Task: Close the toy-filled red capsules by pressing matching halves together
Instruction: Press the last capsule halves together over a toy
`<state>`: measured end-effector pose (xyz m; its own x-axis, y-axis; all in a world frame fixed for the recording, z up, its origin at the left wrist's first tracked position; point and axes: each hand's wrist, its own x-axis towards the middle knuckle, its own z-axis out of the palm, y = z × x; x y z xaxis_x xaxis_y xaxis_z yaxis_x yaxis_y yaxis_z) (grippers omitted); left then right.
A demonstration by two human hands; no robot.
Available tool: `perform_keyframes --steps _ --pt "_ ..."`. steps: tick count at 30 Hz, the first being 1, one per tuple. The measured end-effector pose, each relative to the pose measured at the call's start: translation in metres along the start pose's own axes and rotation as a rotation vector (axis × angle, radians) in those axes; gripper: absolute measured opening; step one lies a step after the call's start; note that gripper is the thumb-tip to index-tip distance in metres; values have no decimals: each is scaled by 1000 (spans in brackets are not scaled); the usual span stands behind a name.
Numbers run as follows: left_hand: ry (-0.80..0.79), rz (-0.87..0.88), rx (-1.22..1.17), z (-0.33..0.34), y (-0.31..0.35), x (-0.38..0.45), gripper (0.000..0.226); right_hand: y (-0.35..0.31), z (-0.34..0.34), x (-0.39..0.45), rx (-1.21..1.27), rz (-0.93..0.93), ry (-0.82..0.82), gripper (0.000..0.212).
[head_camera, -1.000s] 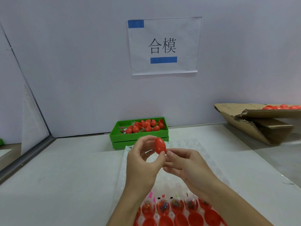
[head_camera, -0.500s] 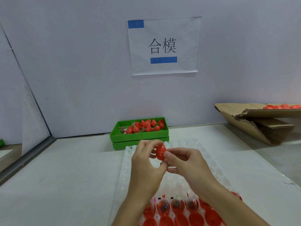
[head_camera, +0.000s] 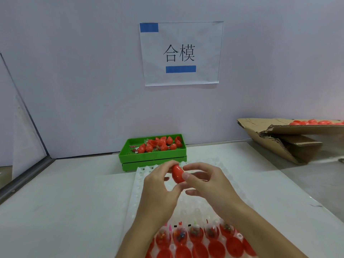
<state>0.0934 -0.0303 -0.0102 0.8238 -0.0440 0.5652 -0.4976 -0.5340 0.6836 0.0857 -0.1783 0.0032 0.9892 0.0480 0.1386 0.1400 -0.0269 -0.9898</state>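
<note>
A red egg-shaped capsule (head_camera: 177,174) is held above the white moulded tray (head_camera: 137,185). My left hand (head_camera: 160,187) pinches it from the left with fingers over its top and thumb beneath. My right hand (head_camera: 206,183) pinches it from the right, thumb on its side. The two halves look joined. At the tray's near end stand several open red capsule halves (head_camera: 195,235) with small toys inside, and a row of empty-looking red halves (head_camera: 201,250) in front of them.
A green crate (head_camera: 152,157) with several red capsules and toy packets stands at the back by the wall. A torn cardboard box (head_camera: 290,140) holding red capsules lies at the right. A paper sign (head_camera: 181,53) hangs on the wall. A metal rail (head_camera: 26,179) borders the left.
Both hands have lowered the capsule slightly and closed in round it; it now lies tilted between the fingertips instead of standing upright above them.
</note>
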Motion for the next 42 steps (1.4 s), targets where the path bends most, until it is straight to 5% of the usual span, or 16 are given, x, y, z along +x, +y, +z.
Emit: perform_keyframes --steps 5,10,13,22,25,31,36,42 --pt "9 7 23 2 -6 0 53 -6 2 -3 -223 -101 19 11" --pt "-10 -86 -49 0 -5 0 92 -12 -17 34 224 14 162 32" --pt "12 -117 -92 -3 -6 1 87 -15 -51 80 609 129 316 20" --pt "69 -118 -102 -4 -6 3 58 -22 -143 185 905 53 863 33" --pt "95 -112 -94 -2 -8 4 52 -25 -162 207 1200 59 800 44" --pt "104 -112 -50 -3 -7 6 49 -36 -156 201 935 75 919 41" --pt "72 -168 -7 -11 -15 8 19 -19 -142 164 495 172 652 34" --pt "21 -299 11 -40 -46 13 14 32 -143 82 -334 19 368 25"
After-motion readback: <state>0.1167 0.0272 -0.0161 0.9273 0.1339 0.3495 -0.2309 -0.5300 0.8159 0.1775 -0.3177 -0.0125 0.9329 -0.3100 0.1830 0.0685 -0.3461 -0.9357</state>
